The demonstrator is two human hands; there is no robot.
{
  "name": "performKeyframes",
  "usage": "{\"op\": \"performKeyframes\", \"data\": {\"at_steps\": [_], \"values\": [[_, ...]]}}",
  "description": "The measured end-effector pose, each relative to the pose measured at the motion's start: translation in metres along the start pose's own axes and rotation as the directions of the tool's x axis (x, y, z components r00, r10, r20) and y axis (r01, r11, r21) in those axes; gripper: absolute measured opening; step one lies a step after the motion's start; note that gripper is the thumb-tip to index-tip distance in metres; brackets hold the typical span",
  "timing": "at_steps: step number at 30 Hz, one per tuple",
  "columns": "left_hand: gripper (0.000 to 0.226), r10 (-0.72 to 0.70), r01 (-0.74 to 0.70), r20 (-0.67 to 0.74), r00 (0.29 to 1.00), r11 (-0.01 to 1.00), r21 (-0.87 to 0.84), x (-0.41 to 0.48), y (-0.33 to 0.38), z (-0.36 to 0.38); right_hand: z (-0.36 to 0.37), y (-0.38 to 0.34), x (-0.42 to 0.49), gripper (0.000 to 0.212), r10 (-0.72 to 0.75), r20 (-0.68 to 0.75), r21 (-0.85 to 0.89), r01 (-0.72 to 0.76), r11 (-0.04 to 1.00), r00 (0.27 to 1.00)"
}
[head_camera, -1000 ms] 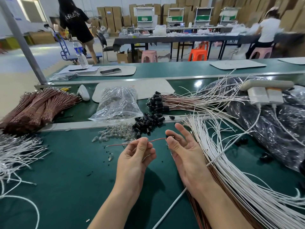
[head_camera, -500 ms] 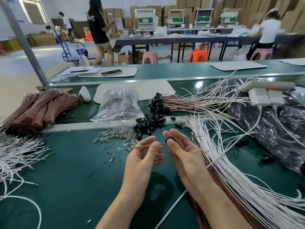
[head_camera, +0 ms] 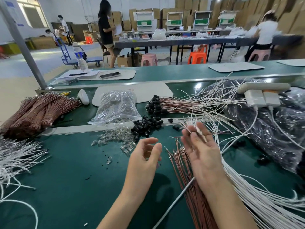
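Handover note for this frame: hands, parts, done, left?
Left hand: free, fingers loosely curled, above the belt.
Right hand: palm up, pinching one brown wire at the fingertips.
Parts: loose black caps and clear bulbs ahead of the left hand; brown wire stock under the right.
Done: capped wires piled behind.
Left: finish this wire, then the stock.

Bright overhead light, fisheye edges, bg blurry
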State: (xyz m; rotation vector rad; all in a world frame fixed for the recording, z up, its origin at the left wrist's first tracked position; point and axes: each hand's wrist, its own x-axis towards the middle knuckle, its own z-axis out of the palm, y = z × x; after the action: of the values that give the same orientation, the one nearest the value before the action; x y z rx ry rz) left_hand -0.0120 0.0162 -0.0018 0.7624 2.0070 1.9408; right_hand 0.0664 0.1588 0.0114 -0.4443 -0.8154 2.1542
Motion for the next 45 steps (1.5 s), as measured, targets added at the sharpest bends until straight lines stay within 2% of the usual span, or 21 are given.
{"op": "performKeyframes", "data": {"at_steps": [1,3,5,8,12,15,21,23,25,27,29,31,33,36,37,38,42,45], "values": [[0.004,0.036,-0.043,0.049,0.998,0.988,0.145,0.007,0.003,0.006,-0.004,-0.007,0.003,0.033,-0.046,-0.066,0.022,0.048,0.999,0.997],[0.013,0.058,-0.121,0.173,0.983,0.915,0.386,0.024,0.011,0.027,-0.012,-0.016,0.006,0.034,-0.132,-0.154,0.006,0.135,0.991,0.979],[0.022,0.041,-0.17,0.247,0.968,0.831,0.53,0.045,0.018,0.054,-0.018,-0.021,0.006,0.035,-0.174,-0.194,-0.011,0.175,0.985,0.966],[0.031,-0.05,-0.148,0.267,0.963,0.725,0.673,0.075,0.024,0.089,-0.023,-0.026,0.006,0.035,-0.175,-0.226,0.016,0.184,0.983,0.958],[0.034,-0.172,-0.084,0.239,0.955,0.618,0.782,0.091,0.02,0.115,-0.027,-0.028,0.008,0.034,-0.169,-0.256,0.042,0.185,0.982,0.952],[0.028,-0.181,-0.06,0.199,0.963,0.577,0.815,0.096,0.015,0.123,-0.026,-0.028,0.01,0.035,-0.165,-0.279,0.066,0.191,0.979,0.946],[0.029,-0.229,0.009,0.175,0.958,0.63,0.776,0.102,0.012,0.127,-0.027,-0.03,0.012,0.036,-0.144,-0.286,0.109,0.181,0.977,0.947],[0.033,-0.223,0.027,0.196,0.955,0.723,0.691,0.104,0.011,0.124,-0.027,-0.03,0.012,0.035,-0.131,-0.29,0.132,0.175,0.976,0.948],[0.033,-0.172,0.038,0.205,0.963,0.846,0.531,0.105,0.016,0.119,-0.027,-0.032,0.012,0.034,-0.111,-0.291,0.174,0.167,0.971,0.95],[0.025,-0.15,0.103,0.159,0.976,0.957,0.27,0.105,0.031,0.111,-0.027,-0.035,0.012,0.034,-0.073,-0.244,0.236,0.133,0.963,0.967],[0.021,-0.109,0.112,0.053,0.993,0.992,-0.05,0.107,0.054,0.099,-0.027,-0.039,0.008,0.035,-0.001,-0.097,0.259,0.026,0.966,0.995],[0.016,-0.044,0.011,-0.11,0.993,0.959,-0.285,0.112,0.083,0.078,-0.023,-0.039,0.001,0.034,0.103,0.111,0.208,-0.125,0.97,0.988],[0.015,-0.063,-0.056,-0.217,0.974,0.864,-0.501,0.113,0.108,0.051,-0.016,-0.033,-0.005,0.032,0.194,0.288,0.129,-0.239,0.962,0.938],[0.014,-0.199,-0.008,-0.149,0.969,0.573,-0.82,0.097,0.117,0.011,-0.005,-0.02,-0.013,0.03,0.254,0.399,0.017,-0.284,0.959,0.881],[0.015,-0.237,0.024,-0.121,0.964,0.531,-0.847,0.087,0.111,0.0,-0.002,-0.016,-0.014,0.03,0.257,0.406,0.007,-0.285,0.959,0.877],[0.015,-0.276,0.056,-0.11,0.955,0.53,-0.846,0.078,0.101,-0.011,0.0,-0.014,-0.014,0.03,0.253,0.408,0.007,-0.28,0.96,0.877],[0.02,-0.449,0.154,-0.181,0.875,0.613,-0.775,0.044,0.051,-0.042,0.001,-0.009,-0.01,0.029,0.232,0.371,0.032,-0.262,0.964,0.899],[0.02,-0.503,0.154,-0.241,0.83,0.622,-0.767,0.03,0.023,-0.061,0.001,-0.003,-0.01,0.029,0.253,0.334,0.01,-0.272,0.962,0.908]]}}
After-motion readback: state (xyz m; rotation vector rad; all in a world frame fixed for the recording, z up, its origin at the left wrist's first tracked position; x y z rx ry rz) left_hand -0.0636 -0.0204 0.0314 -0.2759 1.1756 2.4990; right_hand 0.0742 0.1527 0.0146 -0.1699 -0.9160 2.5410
